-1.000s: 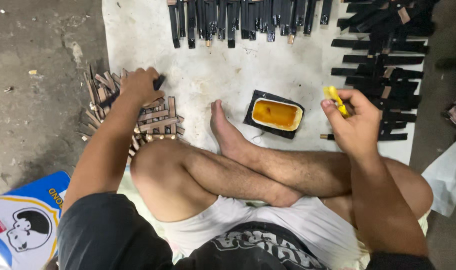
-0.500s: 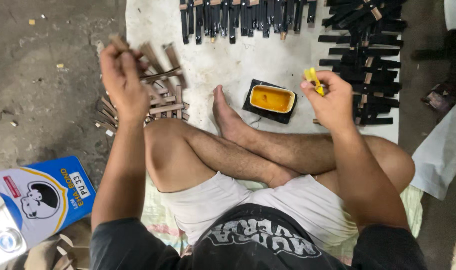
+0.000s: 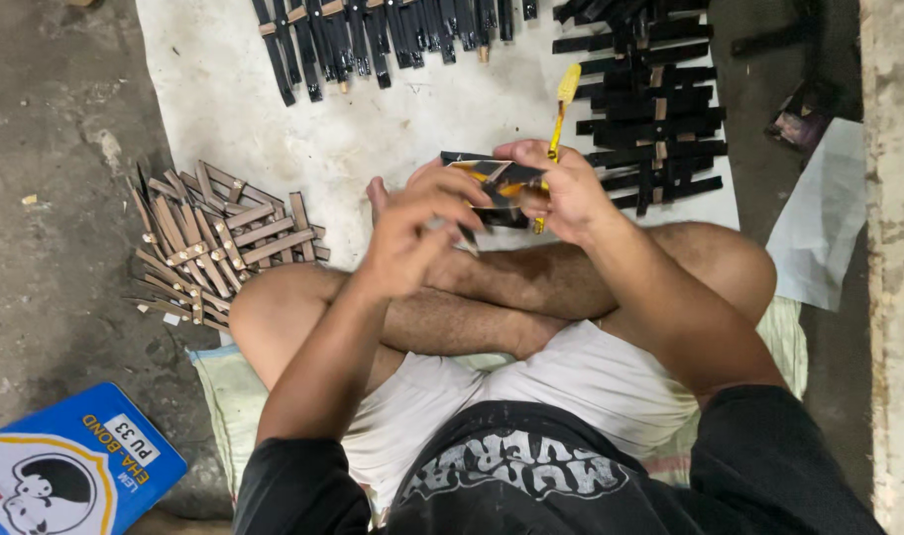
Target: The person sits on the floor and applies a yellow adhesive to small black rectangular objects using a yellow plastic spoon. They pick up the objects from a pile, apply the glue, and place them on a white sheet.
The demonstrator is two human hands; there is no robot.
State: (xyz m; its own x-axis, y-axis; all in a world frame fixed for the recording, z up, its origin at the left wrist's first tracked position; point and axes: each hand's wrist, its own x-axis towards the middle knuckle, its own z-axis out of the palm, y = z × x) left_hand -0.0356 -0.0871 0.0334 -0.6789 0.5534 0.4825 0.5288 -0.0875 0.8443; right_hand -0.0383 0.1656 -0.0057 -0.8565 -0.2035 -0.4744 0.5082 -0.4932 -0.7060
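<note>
- My left hand (image 3: 412,233) pinches a small wooden piece (image 3: 469,235) in front of the crossed legs, fingers closed on it.
- My right hand (image 3: 561,193) is closed around a yellow brush (image 3: 561,104), bristles up, above the black tray (image 3: 497,178) of orange glue.
- I'd judge it best to keep the piece low over the tray so drips land there, not on the white sheet (image 3: 373,139).
- Unpainted sticks (image 3: 219,248) lie left; blackened ones (image 3: 650,109) right.
</note>
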